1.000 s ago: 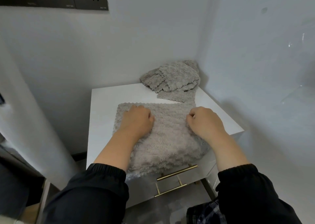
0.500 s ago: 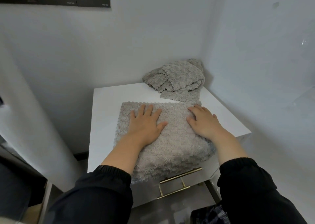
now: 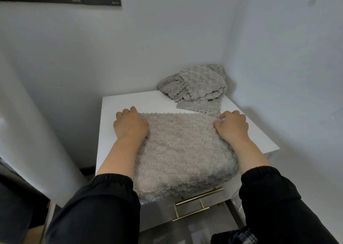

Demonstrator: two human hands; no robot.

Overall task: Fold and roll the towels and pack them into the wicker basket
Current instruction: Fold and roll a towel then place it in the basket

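Both hands are up at the far edge of the towel (image 3: pixel 185 151) now. The left hand (image 3: pixel 130 125) is on the far-left corner and the right hand (image 3: pixel 233 126) on the far-right, so neither is the nearer one. Each sits right on its own corner. Fingers are curled on both sides. The right pinches the cloth, which bunches against its thumb, and the left is curled over its corner, by the look of it gripping too.

The scalloped far edge runs straight across from hand to hand. From there the towel stretches back toward the person, flat on the white cabinet (image 3: pixel 115 104), with its near end drooping over the front just above the gold handles (image 3: pixel 199 194).

So the whole towel lies on the near side of both hands, which I'd say sets up a fold that draws the far edge back over the rest.

One thing to watch: the pile (image 3: pixel 193 84) of loose towels sits in the back corner, and its lowest flap lies just beside the right hand — a careless lift could snag it. No basket in view.
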